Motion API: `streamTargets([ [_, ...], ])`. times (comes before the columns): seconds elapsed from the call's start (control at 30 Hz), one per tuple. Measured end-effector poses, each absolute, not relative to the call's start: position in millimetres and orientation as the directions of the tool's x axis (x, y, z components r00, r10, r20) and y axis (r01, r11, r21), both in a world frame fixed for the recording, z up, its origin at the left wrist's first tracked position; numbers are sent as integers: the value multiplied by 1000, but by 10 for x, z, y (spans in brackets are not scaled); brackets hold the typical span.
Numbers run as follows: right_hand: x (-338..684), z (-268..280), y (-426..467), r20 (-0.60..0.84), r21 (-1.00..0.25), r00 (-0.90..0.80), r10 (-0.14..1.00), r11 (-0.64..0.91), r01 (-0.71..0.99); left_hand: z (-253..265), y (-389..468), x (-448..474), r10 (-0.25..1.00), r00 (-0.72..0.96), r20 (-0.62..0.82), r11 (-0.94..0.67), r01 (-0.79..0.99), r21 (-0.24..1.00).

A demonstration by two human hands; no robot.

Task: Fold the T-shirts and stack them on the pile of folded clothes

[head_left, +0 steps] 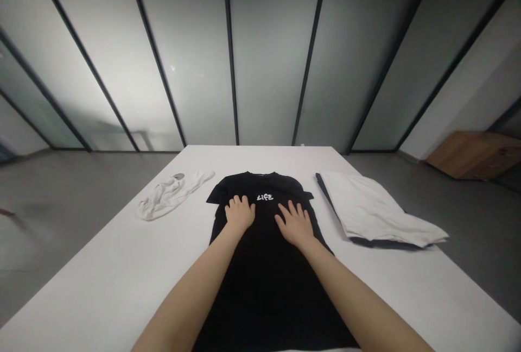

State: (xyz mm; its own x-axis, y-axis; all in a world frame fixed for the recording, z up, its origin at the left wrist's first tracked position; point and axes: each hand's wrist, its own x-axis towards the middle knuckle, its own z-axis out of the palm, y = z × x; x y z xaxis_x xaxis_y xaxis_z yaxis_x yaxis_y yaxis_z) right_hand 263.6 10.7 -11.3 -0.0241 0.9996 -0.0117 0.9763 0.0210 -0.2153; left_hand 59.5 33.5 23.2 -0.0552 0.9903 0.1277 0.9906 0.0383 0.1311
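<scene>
A black T-shirt (264, 276) lies spread on the white table, its neck at the far side and its hem near me. White lettering (265, 197) shows on its chest, upside down from where I look. My left hand (239, 214) rests palm down on the left of the chest, fingers apart. On the right of the chest my right hand (294, 222) also lies flat with spread fingers. Neither hand grips the cloth. Both sleeves reach out sideways, the left one a little farther than the right.
A crumpled white garment (169, 194) lies on the left of the white table (134, 265). Folded white and dark clothes (370, 205) are stacked at the right, reaching the table's edge. Frosted glass panels (272, 58) stand beyond. A wooden cabinet (474, 154) is at the far right.
</scene>
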Motion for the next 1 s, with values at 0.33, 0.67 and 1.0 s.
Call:
streamTargets([
  [0.33,2843,-150,413,6,-229,186,983,-179,957,-80,478,412,985,27,171,-61,978,200],
  [0.67,2854,-140,-105,-1,-151,166,986,-164,975,-109,30,431,991,55,126,-75,983,166],
  [1.0,2604,16,-562,-150,-129,173,973,-193,973,-144,-430,603,975,165,147,-177,981,79],
])
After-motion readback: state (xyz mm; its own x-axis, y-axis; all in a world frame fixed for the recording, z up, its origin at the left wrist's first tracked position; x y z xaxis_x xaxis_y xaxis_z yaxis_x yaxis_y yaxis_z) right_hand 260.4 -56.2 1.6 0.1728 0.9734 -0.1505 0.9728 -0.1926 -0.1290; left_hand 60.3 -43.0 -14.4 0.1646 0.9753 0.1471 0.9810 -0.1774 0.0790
